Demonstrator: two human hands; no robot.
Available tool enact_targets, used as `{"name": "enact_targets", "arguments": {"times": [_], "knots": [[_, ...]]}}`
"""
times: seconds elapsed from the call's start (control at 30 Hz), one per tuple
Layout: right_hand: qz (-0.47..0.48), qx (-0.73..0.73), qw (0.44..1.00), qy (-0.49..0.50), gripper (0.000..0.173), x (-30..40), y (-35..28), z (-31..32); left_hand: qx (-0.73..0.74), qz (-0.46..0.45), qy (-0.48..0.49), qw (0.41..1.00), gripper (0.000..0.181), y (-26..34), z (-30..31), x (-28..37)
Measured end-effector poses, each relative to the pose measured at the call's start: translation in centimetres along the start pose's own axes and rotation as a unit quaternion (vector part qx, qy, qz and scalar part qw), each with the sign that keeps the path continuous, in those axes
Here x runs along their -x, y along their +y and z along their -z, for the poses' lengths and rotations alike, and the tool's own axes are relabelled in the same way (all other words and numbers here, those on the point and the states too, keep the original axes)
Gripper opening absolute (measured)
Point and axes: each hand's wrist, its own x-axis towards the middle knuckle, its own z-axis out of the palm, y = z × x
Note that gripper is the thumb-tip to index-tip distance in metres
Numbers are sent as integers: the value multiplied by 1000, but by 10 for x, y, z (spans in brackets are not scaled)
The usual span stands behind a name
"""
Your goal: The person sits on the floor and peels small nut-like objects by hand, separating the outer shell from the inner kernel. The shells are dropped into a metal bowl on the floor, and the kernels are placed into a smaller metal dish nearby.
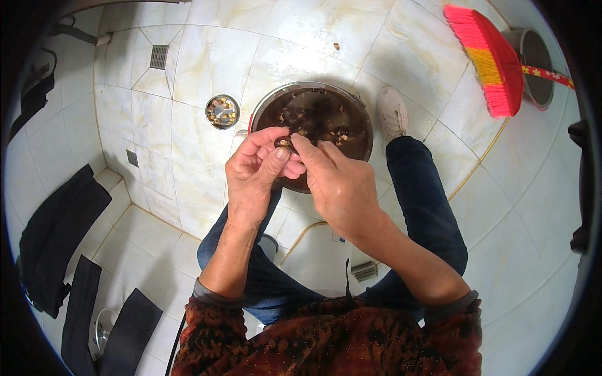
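Observation:
Over a round bucket [369, 141] of dark brown water, both hands meet at a small dark brown nut [282, 142], which looks like a chestnut with a pale patch on its shell. My left hand [256, 164] grips it between thumb and fingers. Pressed to the nut's right side are the bent fingers of my right hand [345, 185]. Whether a small tool sits inside the right hand is hidden. Brown nuts and pale shell pieces [342, 137] show in the water. Left of the bucket, a small metal bowl [222, 112] holds several yellowish and brown nuts.
One brown nut [336, 46] lies on the tiled floor [211, 56] beyond the bucket. At the far right, a red and yellow broom [498, 66] leans by a grey bin [541, 70]. Floor drains [159, 57] are at the left; dark cloths [61, 235] hang lower left.

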Motion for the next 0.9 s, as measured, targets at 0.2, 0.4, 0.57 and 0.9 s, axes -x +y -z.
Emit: {"name": "enact_targets", "arguments": {"times": [0.2, 0.4, 0.57, 0.9], "knots": [[11, 34, 999, -19, 44, 0, -1, 3, 1, -17, 5, 1000, 24, -2, 0, -1], [24, 41, 999, -20, 44, -1, -3, 5, -6, -33, -2, 999, 22, -1, 2, 0], [27, 69, 997, -14, 44, 1, -4, 4, -29, -69, 15, 997, 21, -2, -2, 4], [1, 43, 999, -16, 41, 2, -7, 0, -129, -127, 80, 980, 19, -6, -10, 10]]}}
